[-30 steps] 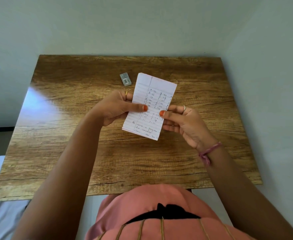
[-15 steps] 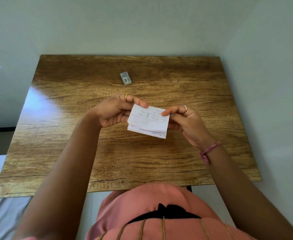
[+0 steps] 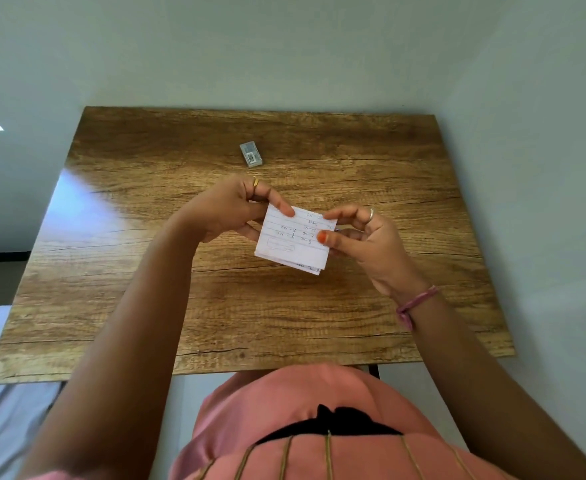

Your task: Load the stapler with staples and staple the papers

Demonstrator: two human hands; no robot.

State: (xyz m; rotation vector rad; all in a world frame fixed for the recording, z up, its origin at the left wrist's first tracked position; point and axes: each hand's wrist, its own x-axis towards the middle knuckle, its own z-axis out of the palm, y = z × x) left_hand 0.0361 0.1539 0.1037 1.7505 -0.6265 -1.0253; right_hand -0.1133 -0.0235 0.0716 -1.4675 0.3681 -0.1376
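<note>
2 hands hold 1 small folded stack, and that is most of what we see. We go from big to small. First comes the wooden table (image 3: 146,289), wide and flat. Above its middle we hold the papers (image 3: 293,242), up off the wood. Our left hand (image 3: 222,211) pinches the left edge, thumb on top, fingers under. Our right hand (image 3: 371,244) pinches the right edge the same way. We think the papers are light, thin and bendy, so they can slip apart. We should grip near 1 corner and keep the edges lined up. Last, a little staple box (image 3: 250,154) lies near the far edge. We see no stapler.
</note>
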